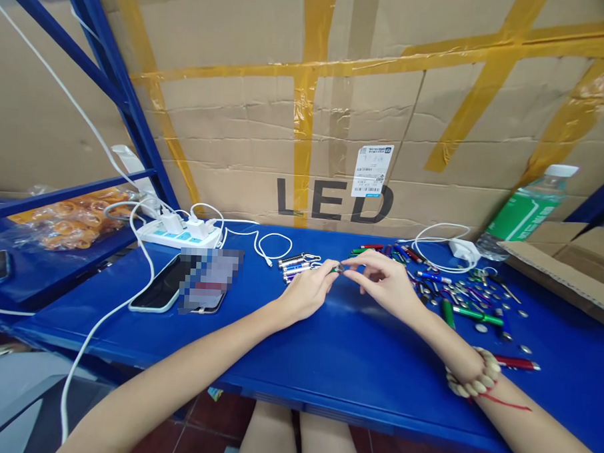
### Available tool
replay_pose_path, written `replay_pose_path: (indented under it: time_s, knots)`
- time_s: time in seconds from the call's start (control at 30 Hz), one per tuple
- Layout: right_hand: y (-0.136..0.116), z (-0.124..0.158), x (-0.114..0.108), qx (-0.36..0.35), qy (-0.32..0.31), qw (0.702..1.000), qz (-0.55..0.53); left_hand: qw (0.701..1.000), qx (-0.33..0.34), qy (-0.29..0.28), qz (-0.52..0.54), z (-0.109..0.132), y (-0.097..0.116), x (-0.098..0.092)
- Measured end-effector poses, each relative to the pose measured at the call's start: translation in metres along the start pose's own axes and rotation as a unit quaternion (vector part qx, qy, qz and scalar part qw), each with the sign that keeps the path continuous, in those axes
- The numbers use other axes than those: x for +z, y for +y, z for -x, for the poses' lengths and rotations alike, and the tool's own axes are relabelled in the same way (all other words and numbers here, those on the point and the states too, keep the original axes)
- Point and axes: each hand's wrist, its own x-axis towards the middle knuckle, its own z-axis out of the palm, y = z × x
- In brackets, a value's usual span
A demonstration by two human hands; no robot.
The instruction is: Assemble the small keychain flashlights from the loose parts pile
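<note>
My left hand (306, 292) is closed around a small green tube (335, 270) that looks like a mini flashlight; only its end shows past the fingers. Thumb and forefinger of my right hand (387, 283) pinch at that end, where a small dark, shiny part shows. What exactly the right fingertips grip is too small to make out. Beside my left hand lies a row of finished-looking silver and purple tubes (293, 266) with clips. Right of my right hand, loose green tubes (478, 316), a red tube (519, 363) and several small round silver pieces (481, 328) are scattered.
The blue table (296, 366) backs onto a large taped cardboard box (236, 130). At left are two phones (154, 290), a white power strip (181, 234) and loose cables. A green-labelled bottle (525, 213) and an open carton (564, 281) stand at right.
</note>
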Motion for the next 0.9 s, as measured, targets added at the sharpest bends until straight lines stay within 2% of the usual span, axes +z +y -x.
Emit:
replay_pose_path:
  time_s: [0.2, 0.4, 0.57, 0.73, 0.83, 0.9]
  knots:
    - [0.0045, 0.0006, -0.003, -0.065, -0.014, 0.997, 0.026, 1.0, 0.012, -0.024, -0.009, 0.0004, -0.0003, -0.0005]
    - [0.0039, -0.0015, -0.0065, -0.039, -0.022, 0.999, -0.008, 0.998, 0.02, -0.049, -0.022, -0.0007, -0.0018, -0.0019]
    - [0.0032, -0.0024, -0.0077, -0.045, -0.034, 0.998, -0.031, 0.996, 0.034, -0.071, -0.037, -0.0014, -0.0041, -0.0039]
    - [0.0035, -0.0026, -0.0084, -0.026, -0.025, 0.997, -0.067, 0.996, 0.043, -0.031, -0.066, -0.0017, -0.0069, -0.003]
    - [0.0027, -0.0029, -0.0088, -0.021, -0.02, 0.996, -0.09, 0.997, 0.063, 0.003, -0.051, -0.002, -0.0093, -0.0016]
    - [0.0017, -0.0031, -0.0088, -0.019, -0.017, 0.995, -0.095, 0.997, 0.075, 0.005, -0.032, -0.0023, -0.01, -0.0013]
